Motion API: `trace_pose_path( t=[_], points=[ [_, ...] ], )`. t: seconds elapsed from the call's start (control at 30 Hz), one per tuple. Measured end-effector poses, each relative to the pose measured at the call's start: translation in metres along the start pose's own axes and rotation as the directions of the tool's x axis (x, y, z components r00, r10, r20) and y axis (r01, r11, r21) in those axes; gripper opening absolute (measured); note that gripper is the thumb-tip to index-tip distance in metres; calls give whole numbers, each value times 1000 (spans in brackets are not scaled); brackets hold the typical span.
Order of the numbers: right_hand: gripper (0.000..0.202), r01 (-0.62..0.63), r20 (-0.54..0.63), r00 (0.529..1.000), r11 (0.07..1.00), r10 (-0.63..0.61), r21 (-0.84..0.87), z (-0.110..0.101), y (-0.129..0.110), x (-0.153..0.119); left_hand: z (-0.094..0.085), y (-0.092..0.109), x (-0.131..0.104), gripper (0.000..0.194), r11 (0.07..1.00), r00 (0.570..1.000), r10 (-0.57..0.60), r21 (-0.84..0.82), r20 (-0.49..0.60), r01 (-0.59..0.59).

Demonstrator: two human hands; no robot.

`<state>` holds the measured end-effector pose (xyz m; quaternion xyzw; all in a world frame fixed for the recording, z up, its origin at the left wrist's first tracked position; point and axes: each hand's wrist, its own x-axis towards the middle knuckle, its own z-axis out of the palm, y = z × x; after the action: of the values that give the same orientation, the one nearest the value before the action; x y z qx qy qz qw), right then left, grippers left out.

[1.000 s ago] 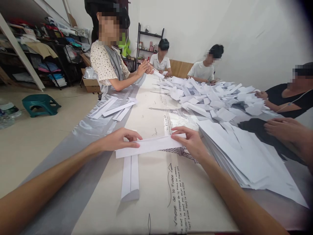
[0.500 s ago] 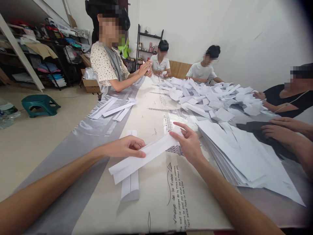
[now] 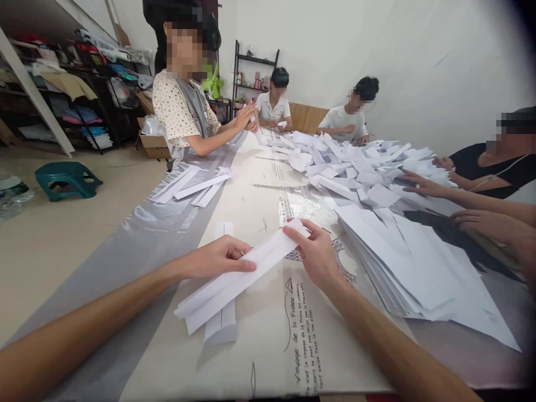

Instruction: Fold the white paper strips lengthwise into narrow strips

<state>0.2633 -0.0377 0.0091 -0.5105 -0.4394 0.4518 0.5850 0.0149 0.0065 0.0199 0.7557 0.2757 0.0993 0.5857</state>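
Between my two hands a long folded strip of white paper [image 3: 247, 273] is held at a slant above the table. My left hand [image 3: 224, 255] pinches its near long edge around the middle, thumb on top. At the upper right end my right hand [image 3: 314, 248] grips the strip, thumb over it and fingers behind. Beneath the held strip lies another folded paper strip [image 3: 221, 329] on the printed tablecloth [image 3: 268, 357], partly covered. To the right of my right hand is a stack of white paper sheets [image 3: 414, 262].
A heap of folded papers [image 3: 355, 162] spreads over the far right of the table. Several folded strips [image 3: 195, 187] lie at the left edge. Co-workers sit or stand around the table; one co-worker's hand [image 3: 427, 184] reaches toward the heap. A green stool [image 3: 69, 180] stands on the floor.
My right hand has closed more firmly on the strip's upper end, and the strip has shifted slightly down and left. A co-worker's hand at right has reached out toward the heap.
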Motion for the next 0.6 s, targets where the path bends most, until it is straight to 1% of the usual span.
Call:
trace_pose_path(
  t=[0.07, 0.13, 0.2, 0.23, 0.3, 0.4, 0.47, 0.6],
  points=[
    [37, -40, 55, 998, 995, 35, 86, 0, 0, 1, 2, -2, 1, 38, 997, 1000, -23, -78, -2, 23],
    [39, -100, 151, 986, 981, 75, 164, 0, 1, 1, 2, -3, 1, 39, 989, 999, -43, -141, -2, 42],
    [37, -157, 227, 967, 972, 115, 176, 1, 3, 1, 3, -2, 0, 39, 985, 999, -46, -169, 11, 47],
    [35, -175, 243, 961, 971, 133, 161, 3, 5, 0, 4, -1, 0, 39, 984, 999, -43, -173, 22, 46],
    [30, -183, 237, 960, 977, 152, 113, 5, 10, -2, 7, 1, 0, 39, 987, 999, -32, -159, 25, 36],
    [28, -165, 168, 974, 985, 154, 55, 8, 16, -4, 12, 2, 0, 40, 990, 998, -37, -135, -41, 32],
    [28, -158, 136, 979, 986, 151, 48, 9, 17, -5, 14, 1, 1, 41, 985, 996, -62, -162, -69, 50],
    [27, -168, 167, 974, 981, 150, 98, 8, 14, -3, 14, -4, 1, 43, 967, 993, -106, -240, -52, 91]
  ],
)
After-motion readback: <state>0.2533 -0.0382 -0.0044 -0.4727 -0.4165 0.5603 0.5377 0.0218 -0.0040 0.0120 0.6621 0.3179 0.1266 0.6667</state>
